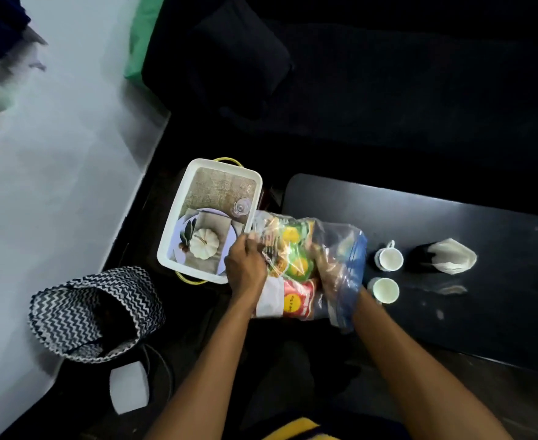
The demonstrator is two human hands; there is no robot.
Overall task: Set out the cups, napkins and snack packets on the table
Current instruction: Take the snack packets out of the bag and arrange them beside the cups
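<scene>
Two cups point(388, 258) and the napkins point(450, 256) are set on the surface point(499, 312). The snack packets point(296, 262) remain inside the plastic bag point(340, 281). The left hand point(245, 265) fingers are clamped on the bag; the right hand is hidden inside it, its grip indeterminate.

clear glossy crinkled plastic bag point(334, 265) | shiny foil-like snack packets point(296, 300) | smooth white glazed cups point(388, 259) | matt dark table point(483, 223) | woven zigzag cloth basket point(93, 312)

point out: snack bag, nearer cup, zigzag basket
snack bag point(334, 249): head view, on the clear plastic beside the packets
nearer cup point(385, 290): head view, on its pale inside
zigzag basket point(71, 309): head view, on its patterned front wall
</scene>
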